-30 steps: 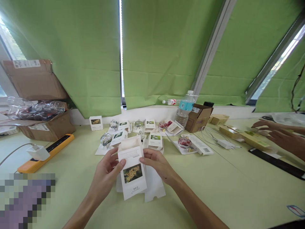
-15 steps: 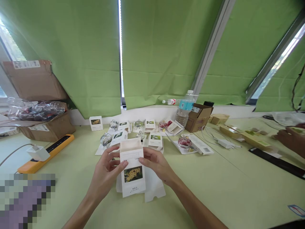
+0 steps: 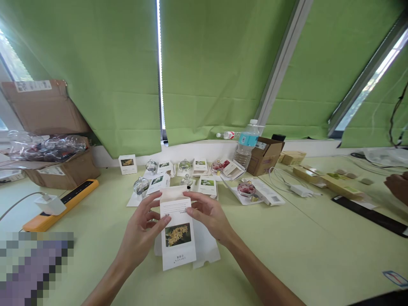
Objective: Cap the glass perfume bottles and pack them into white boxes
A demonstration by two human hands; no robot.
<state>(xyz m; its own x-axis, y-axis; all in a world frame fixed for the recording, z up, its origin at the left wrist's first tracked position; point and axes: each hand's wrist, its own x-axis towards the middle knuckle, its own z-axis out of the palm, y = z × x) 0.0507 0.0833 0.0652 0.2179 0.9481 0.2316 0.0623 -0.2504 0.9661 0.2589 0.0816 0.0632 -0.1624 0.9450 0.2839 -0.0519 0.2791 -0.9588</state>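
Observation:
Both hands hold a small white paper box [image 3: 178, 253], printed with a picture of yellow flowers, its flap end pointing away from me. My left hand [image 3: 140, 231] grips the left side, thumb on the printed face and index finger at the flap. On the opposite side, my right hand [image 3: 212, 219] has its thumb on the face and its index finger at the flap's far corner. A flat white paper piece [image 3: 206, 246] with a notched edge lies beneath. Beyond my hands, glass ornaments [image 3: 141, 185] and small printed boxes [image 3: 208, 185] sit in rows.
At left are an orange power strip [image 3: 81, 191] with a white charger [image 3: 50, 205] and an open carton [image 3: 63, 176] of plastic bottles. A large water bottle [image 3: 247, 148] stands beside a brown box [image 3: 264, 159]. Another person's hand [image 3: 397, 187] is at the right edge.
My index fingers have moved onto the box's flap end, and the box has tilted so its face shows longer. The other person's hand has moved right, mostly out of view.

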